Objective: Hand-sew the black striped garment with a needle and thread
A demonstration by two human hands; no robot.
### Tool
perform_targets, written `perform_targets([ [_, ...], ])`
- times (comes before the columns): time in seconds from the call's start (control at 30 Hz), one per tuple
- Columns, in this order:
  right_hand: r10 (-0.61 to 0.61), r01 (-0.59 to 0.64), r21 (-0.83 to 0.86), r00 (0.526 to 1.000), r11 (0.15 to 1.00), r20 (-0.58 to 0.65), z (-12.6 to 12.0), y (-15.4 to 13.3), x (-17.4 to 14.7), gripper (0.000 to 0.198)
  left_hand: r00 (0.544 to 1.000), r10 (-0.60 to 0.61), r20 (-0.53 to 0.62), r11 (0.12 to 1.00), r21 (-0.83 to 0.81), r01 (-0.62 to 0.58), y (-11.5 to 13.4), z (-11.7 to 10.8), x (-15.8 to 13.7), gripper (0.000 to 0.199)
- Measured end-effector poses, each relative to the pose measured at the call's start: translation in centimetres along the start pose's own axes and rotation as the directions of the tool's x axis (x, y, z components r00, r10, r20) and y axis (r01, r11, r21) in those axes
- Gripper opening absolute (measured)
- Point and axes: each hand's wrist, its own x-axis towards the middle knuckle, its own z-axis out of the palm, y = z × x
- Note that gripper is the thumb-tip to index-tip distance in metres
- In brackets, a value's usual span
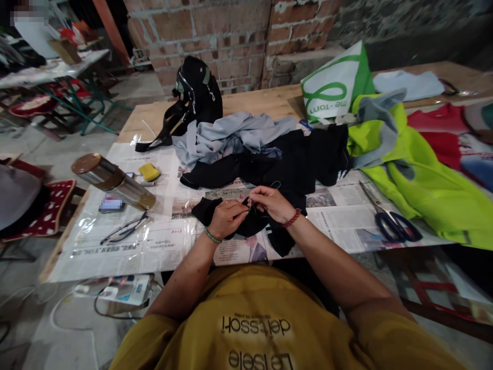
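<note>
Black clothing (252, 223) lies bunched on the newspaper-covered table in front of me. My left hand (227, 218), wearing a green bead bracelet, is closed in a pinch on the black cloth. Close beside it, my right hand (272, 203) has a red bead bracelet and its fingertips pressed together around a thin, pale needle (250, 203). A fine light thread (276, 184) loops up above the right hand. The needle's tip is too small to make out against the cloth. More black garments (288, 159) are heaped just beyond both hands.
Large scissors (389, 216) lie at right near a neon-yellow garment (423, 190). A steel bottle (113, 180), glasses (125, 228) and a yellow sponge (149, 172) are at left. Grey cloth (239, 133), a black bag (198, 90) and a green-white bag (335, 87) are behind.
</note>
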Motion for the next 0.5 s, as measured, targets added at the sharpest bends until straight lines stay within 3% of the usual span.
perform_targets([
  [0.27,-0.061,0.043,-0.296,0.997,0.954,-0.052,0.5,-0.1,0.8,0.025,1.0,0.0,-0.004,1.0,0.015,0.001,-0.1,0.0,-0.1,0.015],
  [0.5,-0.101,0.08,-0.32,0.993,0.944,-0.052,1.1,0.6,0.5,0.025,0.999,-0.017,-0.027,0.999,0.04,0.018,0.0,0.3,-0.2,0.016],
])
